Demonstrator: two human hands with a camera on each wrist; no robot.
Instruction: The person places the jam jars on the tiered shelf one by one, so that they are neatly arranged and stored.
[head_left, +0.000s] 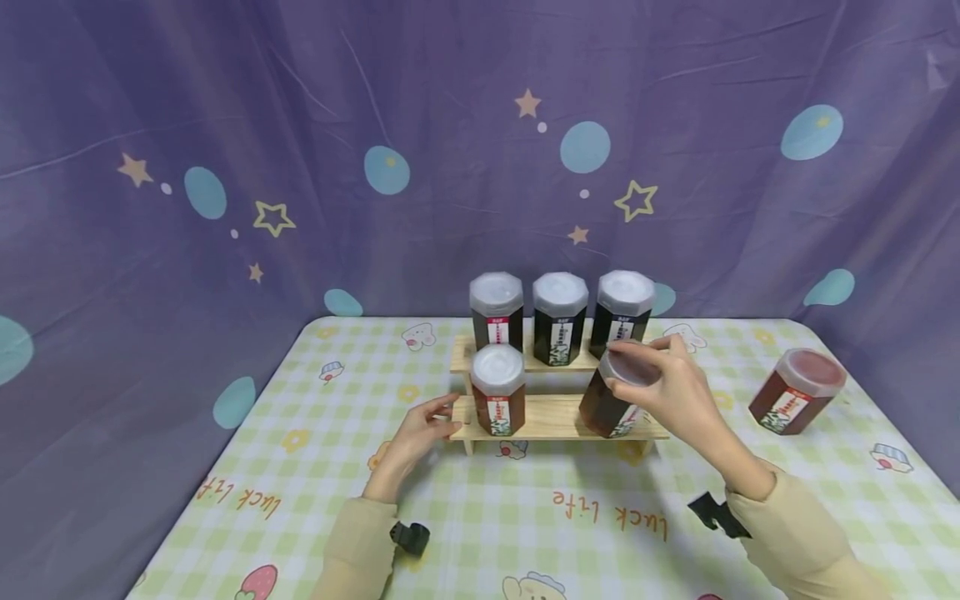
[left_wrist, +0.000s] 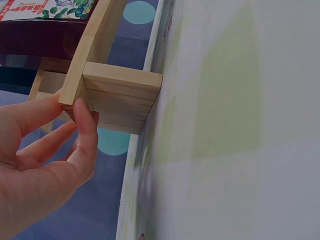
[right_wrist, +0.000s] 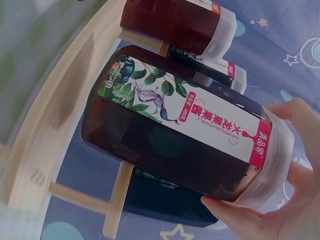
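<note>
My right hand (head_left: 671, 387) grips a dark jam jar (right_wrist: 165, 125) by its frosted lid (right_wrist: 272, 160), thumb on one side and fingers on the other. The jar leans over the right part of the lower board of a two-tier wooden rack (head_left: 555, 417); its white and pink label shows in the right wrist view. My left hand (left_wrist: 55, 150) pinches the left end of that lower board between thumb and fingers. A reddish jam jar (head_left: 498, 408) stands upright on the board's left part, beside the left hand.
On the upper tier stand three dark jars: left (head_left: 497, 308), middle (head_left: 559, 321) and right (head_left: 624, 308). Another reddish jar (head_left: 787, 396) is on the checked tablecloth (head_left: 480, 517), right of the rack. A purple curtain (head_left: 465, 225) hangs behind the table.
</note>
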